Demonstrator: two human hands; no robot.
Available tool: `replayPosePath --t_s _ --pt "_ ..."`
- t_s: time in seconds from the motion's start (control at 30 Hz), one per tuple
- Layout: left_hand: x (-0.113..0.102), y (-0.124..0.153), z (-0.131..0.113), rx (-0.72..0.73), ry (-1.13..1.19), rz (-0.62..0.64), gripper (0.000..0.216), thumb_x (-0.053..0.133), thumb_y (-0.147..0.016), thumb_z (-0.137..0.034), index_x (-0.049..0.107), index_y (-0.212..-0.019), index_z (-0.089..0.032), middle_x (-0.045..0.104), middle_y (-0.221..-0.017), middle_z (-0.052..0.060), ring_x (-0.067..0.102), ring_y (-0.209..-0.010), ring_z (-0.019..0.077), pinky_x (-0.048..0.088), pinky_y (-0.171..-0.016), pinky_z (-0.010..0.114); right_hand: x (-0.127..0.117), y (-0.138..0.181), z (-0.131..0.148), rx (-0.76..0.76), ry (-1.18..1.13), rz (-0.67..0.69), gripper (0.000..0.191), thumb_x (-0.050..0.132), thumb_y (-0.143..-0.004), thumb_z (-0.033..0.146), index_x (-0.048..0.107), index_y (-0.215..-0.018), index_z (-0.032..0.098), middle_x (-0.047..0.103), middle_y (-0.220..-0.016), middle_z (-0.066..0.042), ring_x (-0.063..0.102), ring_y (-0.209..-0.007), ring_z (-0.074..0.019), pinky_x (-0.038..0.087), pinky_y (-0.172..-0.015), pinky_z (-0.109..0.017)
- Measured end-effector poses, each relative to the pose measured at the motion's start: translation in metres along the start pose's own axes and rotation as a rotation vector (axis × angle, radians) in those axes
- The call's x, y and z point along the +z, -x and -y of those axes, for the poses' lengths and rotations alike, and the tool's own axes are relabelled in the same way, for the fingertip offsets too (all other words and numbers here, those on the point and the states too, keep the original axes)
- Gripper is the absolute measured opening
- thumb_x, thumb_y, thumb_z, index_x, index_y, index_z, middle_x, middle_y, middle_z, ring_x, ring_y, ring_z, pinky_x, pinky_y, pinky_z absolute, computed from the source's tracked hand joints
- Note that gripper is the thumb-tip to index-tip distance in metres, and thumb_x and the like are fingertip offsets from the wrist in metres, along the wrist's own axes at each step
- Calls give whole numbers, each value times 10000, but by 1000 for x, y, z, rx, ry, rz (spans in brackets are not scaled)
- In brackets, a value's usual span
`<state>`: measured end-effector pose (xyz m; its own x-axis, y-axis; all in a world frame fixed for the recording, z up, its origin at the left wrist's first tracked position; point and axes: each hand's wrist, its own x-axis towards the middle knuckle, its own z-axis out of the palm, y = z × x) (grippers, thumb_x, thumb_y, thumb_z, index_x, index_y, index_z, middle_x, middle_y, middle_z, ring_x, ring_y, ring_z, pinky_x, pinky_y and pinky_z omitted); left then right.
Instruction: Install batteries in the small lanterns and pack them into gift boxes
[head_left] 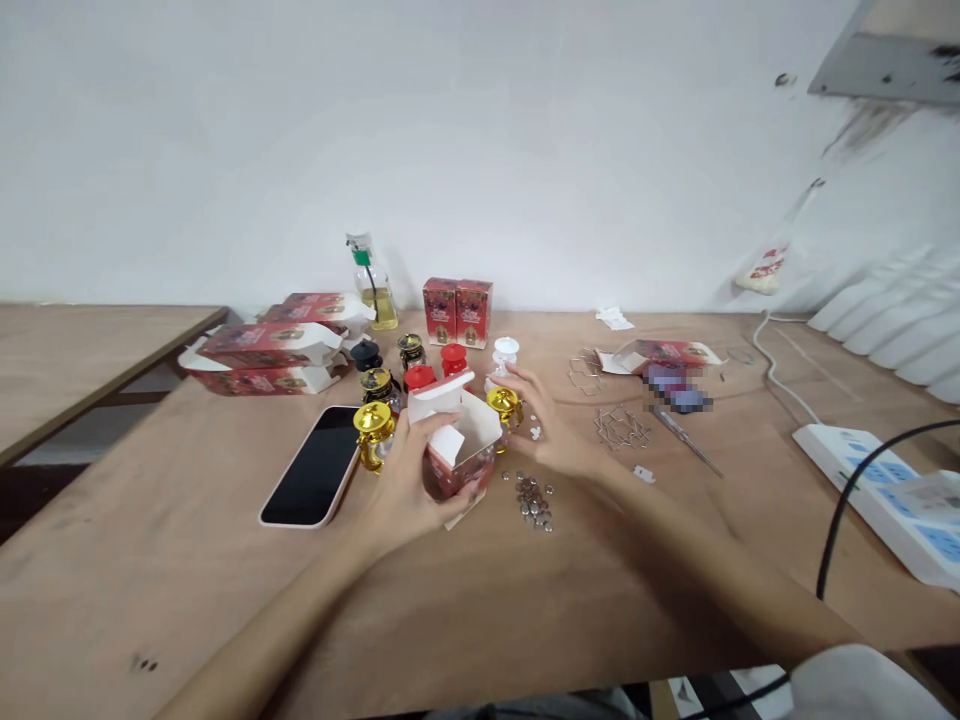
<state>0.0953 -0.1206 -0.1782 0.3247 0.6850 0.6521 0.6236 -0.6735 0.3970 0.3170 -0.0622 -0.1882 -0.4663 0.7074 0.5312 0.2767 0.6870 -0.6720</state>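
My left hand (416, 490) is closed around a small red printed box (457, 475), its white top flaps raised and its mouth open upward. My right hand (551, 425) is curved beside a small gold lantern (504, 404), thumb and fingers apart around it; whether they touch it is unclear. Behind those fingers stands a white lantern (505, 352). Red lanterns (454, 358) show beyond the box. To the left are another gold lantern (374, 430), a bronze-coloured lantern (377, 384) and a black lantern (366, 354). Small silver button cells (532, 502) lie in front of my right hand.
Flattened red boxes (270, 345) are stacked at left, near a phone (311, 468). Two closed boxes (457, 312) and a bottle (379, 295) stand by the wall. At right lie wire pieces (622, 428), a screwdriver (686, 440) and a power strip (885, 490).
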Motion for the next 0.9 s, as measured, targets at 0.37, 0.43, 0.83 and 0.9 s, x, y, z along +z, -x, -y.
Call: replayPosePath --t_s 0.37,0.43,0.83,0.9 --pt "45 28 14 -46 -19 -212 745 701 -748 -393 263 -1340 -280 558 -1107 101 651 -970 293 605 -747 444 -8 -12 -15 28 -71 -305 701 743 -719 385 409 -1336 388 541 -1258 -39 578 -1112 -289 525 -941 -521" --pt "50 33 14 -27 -33 -159 671 665 -780 -392 303 -1334 -281 554 -1167 111 660 -977 297 610 -787 447 -22 -21 3 16 -161 -531 726 744 -701 423 396 -1338 397 497 -1309 -40 554 -1145 -290 509 -954 -523" --pt "59 42 23 -184 -2 -87 680 689 -744 -484 404 -1304 -225 557 -1245 125 665 -968 306 588 -824 473 -11 -26 63 85 -350 -298 696 641 -789 498 297 -1375 347 510 -1265 -56 562 -1107 -259 539 -900 -461" --pt "59 42 21 -157 23 -145 765 693 -748 -482 303 -1372 -272 546 -1248 105 667 -959 296 594 -813 473 -10 -27 57 87 -224 -376 695 650 -801 449 278 -1377 338 481 -1285 -61 550 -1116 -247 532 -913 -437"
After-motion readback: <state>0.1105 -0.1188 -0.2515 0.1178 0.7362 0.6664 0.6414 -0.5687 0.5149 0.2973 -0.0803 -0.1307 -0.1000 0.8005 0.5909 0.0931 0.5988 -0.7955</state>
